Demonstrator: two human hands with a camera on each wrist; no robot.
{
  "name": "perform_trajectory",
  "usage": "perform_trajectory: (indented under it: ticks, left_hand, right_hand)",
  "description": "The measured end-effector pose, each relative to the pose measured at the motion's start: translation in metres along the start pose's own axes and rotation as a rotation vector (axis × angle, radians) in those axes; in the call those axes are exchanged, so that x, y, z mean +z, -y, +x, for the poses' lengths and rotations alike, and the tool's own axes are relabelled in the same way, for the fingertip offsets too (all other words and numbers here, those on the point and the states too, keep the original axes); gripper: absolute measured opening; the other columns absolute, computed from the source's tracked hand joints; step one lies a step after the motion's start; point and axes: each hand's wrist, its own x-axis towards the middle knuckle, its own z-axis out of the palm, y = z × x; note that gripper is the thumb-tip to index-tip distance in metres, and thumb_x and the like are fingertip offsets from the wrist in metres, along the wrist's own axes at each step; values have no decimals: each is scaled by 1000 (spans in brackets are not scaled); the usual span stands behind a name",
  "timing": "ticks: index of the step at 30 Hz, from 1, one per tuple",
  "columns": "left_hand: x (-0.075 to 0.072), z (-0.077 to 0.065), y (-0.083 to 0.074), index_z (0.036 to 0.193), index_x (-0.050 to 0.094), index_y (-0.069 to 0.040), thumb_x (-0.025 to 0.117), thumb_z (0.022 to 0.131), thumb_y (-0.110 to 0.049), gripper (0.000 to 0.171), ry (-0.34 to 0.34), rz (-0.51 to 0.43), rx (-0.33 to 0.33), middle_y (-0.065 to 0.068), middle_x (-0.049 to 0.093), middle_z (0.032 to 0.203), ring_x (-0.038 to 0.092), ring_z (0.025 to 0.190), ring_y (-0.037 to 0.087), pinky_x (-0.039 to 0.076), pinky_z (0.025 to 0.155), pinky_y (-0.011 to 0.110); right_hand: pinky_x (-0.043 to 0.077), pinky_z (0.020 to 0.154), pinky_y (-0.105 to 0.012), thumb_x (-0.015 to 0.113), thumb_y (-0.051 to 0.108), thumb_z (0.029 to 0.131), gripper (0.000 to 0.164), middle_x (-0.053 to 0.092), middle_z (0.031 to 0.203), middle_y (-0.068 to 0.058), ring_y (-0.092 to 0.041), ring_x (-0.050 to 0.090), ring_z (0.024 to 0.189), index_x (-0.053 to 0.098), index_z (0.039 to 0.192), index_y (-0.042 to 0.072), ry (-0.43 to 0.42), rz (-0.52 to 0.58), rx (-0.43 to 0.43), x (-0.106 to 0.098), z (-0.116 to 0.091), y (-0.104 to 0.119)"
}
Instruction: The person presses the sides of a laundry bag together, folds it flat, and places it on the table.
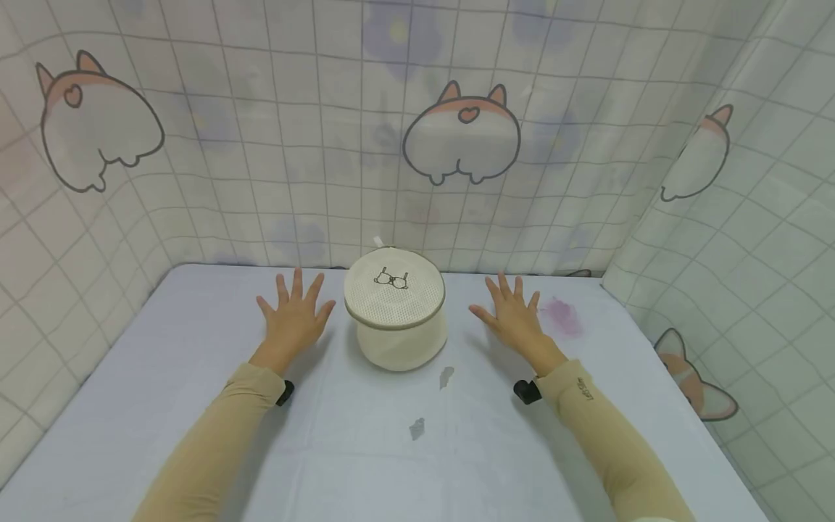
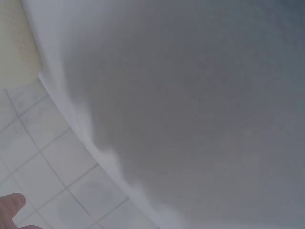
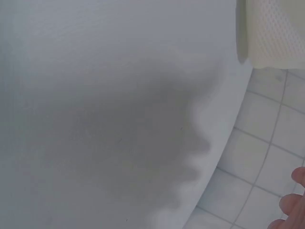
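Note:
A cream cylindrical mesh laundry bag (image 1: 394, 290) stands near the table's back edge, with a black glasses drawing on its round top and a small white tab behind. To its left, my left hand (image 1: 293, 322) is spread palm down, fingers straight and apart, holding nothing. On the other side, my right hand (image 1: 517, 319) is spread the same way, its thumb toward the bag. Part of the bag (image 2: 16, 47) and one fingertip (image 2: 16, 202) show in the left wrist view. The right wrist view catches the bag (image 3: 279, 33) and several fingertips (image 3: 290, 204).
A white cloth covers the table (image 1: 365, 449), marked by two grey patches (image 1: 417, 428) and a pink stain (image 1: 563, 317) beside my right hand. A grid-patterned curtain (image 1: 293, 159) with corgi prints hangs behind and along both sides. Black wrist devices (image 1: 527, 391) sit at both cuffs.

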Motion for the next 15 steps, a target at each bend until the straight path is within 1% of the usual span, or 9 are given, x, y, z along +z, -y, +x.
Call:
perform_trajectory:
  ticks: [5,9,12,15]
  left_hand:
    - [-4,0,-4,166,13,-18,31,109,-54,69,-19,-35,12,25,-4,168,-13,149,53,-5,105,84]
    - [-8,-3,-8,166,13,-18,31,109,-53,70,-13,-68,11,25,-5,168,-14,149,52,-5,105,83]
    - [-11,-5,-9,166,13,-17,32,110,-52,69,-6,-77,6,24,-5,168,-11,150,53,-3,106,83]
    - [-10,-7,-10,166,14,-18,32,110,-51,68,-4,-88,3,24,-2,169,-8,150,53,-2,106,83]
  right_hand:
    - [-2,111,-78,38,66,103,88,3,169,-21,-50,-7,151,19,164,5,-32,20,-7,-3,-4,-2]
    - [-4,111,-78,41,61,105,84,4,169,-23,-50,-8,151,19,163,5,-42,53,-13,-6,-7,-3]
    - [-7,110,-78,43,57,106,82,4,168,-24,-50,-10,151,19,163,4,-44,80,-26,-9,-10,-3]
    - [-5,111,-78,43,58,106,82,4,168,-25,-50,-9,151,19,164,5,-52,84,-34,-11,-12,-3]
